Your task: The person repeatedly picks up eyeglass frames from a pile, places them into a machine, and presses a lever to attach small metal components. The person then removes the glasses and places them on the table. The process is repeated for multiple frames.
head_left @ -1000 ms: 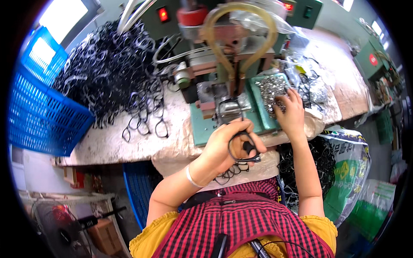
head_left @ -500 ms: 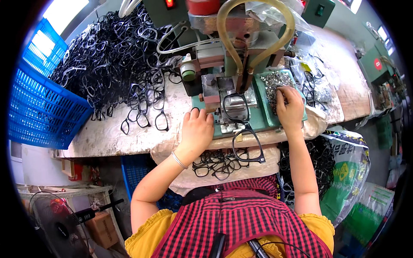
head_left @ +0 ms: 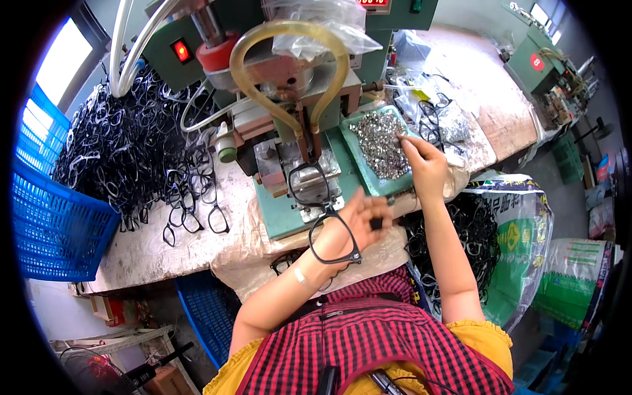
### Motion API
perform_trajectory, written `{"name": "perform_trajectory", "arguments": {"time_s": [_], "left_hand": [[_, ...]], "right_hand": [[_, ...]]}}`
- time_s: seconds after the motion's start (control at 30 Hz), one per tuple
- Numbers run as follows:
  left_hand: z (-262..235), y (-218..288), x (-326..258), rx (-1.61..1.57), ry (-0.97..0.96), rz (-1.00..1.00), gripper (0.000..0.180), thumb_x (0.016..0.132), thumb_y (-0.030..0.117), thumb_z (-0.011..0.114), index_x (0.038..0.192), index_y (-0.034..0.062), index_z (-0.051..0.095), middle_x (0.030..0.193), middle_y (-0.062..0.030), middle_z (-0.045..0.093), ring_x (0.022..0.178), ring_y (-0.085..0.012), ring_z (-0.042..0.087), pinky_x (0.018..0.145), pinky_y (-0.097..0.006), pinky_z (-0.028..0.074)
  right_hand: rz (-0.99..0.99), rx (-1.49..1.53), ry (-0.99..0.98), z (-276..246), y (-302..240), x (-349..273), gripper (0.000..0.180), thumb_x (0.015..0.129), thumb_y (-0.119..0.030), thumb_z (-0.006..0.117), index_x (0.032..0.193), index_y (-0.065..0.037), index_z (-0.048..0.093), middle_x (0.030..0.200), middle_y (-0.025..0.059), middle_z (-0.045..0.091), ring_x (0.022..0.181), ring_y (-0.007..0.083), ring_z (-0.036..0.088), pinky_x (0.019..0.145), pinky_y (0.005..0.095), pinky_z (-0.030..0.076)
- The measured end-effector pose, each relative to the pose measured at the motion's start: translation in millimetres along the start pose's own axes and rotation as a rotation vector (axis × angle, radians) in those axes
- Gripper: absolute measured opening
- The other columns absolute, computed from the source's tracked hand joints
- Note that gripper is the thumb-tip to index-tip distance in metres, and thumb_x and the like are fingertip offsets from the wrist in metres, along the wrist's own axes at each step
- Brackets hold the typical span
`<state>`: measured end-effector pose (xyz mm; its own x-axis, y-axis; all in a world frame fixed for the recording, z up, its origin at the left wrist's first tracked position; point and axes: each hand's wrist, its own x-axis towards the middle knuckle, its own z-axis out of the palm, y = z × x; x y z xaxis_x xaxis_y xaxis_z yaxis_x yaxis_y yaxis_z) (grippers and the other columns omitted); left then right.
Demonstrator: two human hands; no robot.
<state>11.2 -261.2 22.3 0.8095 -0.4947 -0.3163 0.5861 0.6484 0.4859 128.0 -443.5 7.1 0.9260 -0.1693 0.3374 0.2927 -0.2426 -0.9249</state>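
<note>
A black eyeglass frame [head_left: 334, 247] is propped at the press [head_left: 306, 125], one rim at the metal fixture and the other hanging toward me. My left hand [head_left: 364, 220] is blurred beyond the lower rim, its fingers stretched and apart; a dark spot shows at one finger. The forearm runs partly behind that rim. My right hand [head_left: 426, 170] is at the right side of a green tray [head_left: 351, 140] heaped with small shiny metal parts [head_left: 380, 146]. Its thumb and forefinger are pinched together; anything between them is too small to make out.
Left of the press lies a big heap of black eyeglass frames [head_left: 125, 145], beside a blue basket [head_left: 59, 224]. More frames fill a sack [head_left: 520, 250] at lower right. Clear plastic bags [head_left: 322, 26] rest on the machine, with a looped hose [head_left: 289, 29] below.
My left hand has left the fixture's left side and swung right, behind the hanging rim. My right hand has drawn back from the parts, now pinching. The whole view has shifted.
</note>
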Motion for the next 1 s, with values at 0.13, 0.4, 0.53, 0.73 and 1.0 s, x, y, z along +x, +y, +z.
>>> {"name": "perform_trajectory", "arguments": {"time_s": [0.13, 0.4, 0.53, 0.73, 1.0], "left_hand": [[-39, 48, -78, 1.023, -0.265, 0.083, 0.031, 0.104, 0.027, 0.059, 0.094, -0.0007, 0.070, 0.088, -0.0052, 0.069, 0.076, -0.0126, 0.059, 0.067, -0.029, 0.048], [-204, 128, -98, 2.245, 1.793, 0.433, 0.039, 0.087, 0.038, 0.075, 0.086, 0.0022, 0.061, 0.092, -0.0155, 0.064, 0.082, -0.0351, 0.063, 0.070, -0.046, 0.050], [-215, 116, -86, 1.780, 1.505, 0.877, 0.026, 0.089, 0.023, 0.074, 0.088, 0.0007, 0.060, 0.089, -0.0151, 0.062, 0.079, -0.0309, 0.062, 0.069, -0.044, 0.049], [0, 111, -96, 1.229, 0.491, 1.803, 0.024, 0.112, 0.023, 0.037, 0.106, 0.0020, 0.046, 0.081, -0.0136, 0.062, 0.060, -0.0160, 0.055, 0.057, -0.026, 0.051], [48, 134, -74, 1.218, 0.604, 1.755, 0.030, 0.110, 0.027, 0.040, 0.100, 0.0005, 0.048, 0.078, -0.0117, 0.062, 0.062, -0.0145, 0.058, 0.061, -0.025, 0.047]], "right_hand": [[0.019, 0.066, 0.049, -30, 16, -16, 0.014, 0.088, -0.005, 0.072, 0.099, -0.001, 0.078, 0.092, 0.0048, 0.076, 0.084, 0.0093, 0.066, 0.079, 0.0248, 0.051], [-0.151, 0.212, -0.286, 40, -77, -16, 0.018, 0.085, -0.004, 0.073, 0.102, -0.003, 0.077, 0.098, 0.0085, 0.076, 0.092, 0.0179, 0.070, 0.084, 0.0298, 0.053], [-0.332, 0.253, -0.244, 83, -88, -24, 0.009, 0.081, -0.003, 0.073, 0.090, -0.002, 0.073, 0.091, 0.0101, 0.073, 0.087, 0.0236, 0.070, 0.080, 0.0330, 0.053], [-0.275, 0.381, -0.149, 99, -85, -38, 0.014, 0.083, 0.001, 0.069, 0.097, 0.001, 0.064, 0.090, 0.0115, 0.068, 0.085, 0.0234, 0.068, 0.079, 0.0320, 0.052], [-0.025, 0.734, -0.305, 108, -95, -46, 0.037, 0.089, 0.002, 0.068, 0.121, 0.002, 0.051, 0.109, 0.0096, 0.066, 0.097, 0.0131, 0.066, 0.089, 0.0257, 0.049]]}}
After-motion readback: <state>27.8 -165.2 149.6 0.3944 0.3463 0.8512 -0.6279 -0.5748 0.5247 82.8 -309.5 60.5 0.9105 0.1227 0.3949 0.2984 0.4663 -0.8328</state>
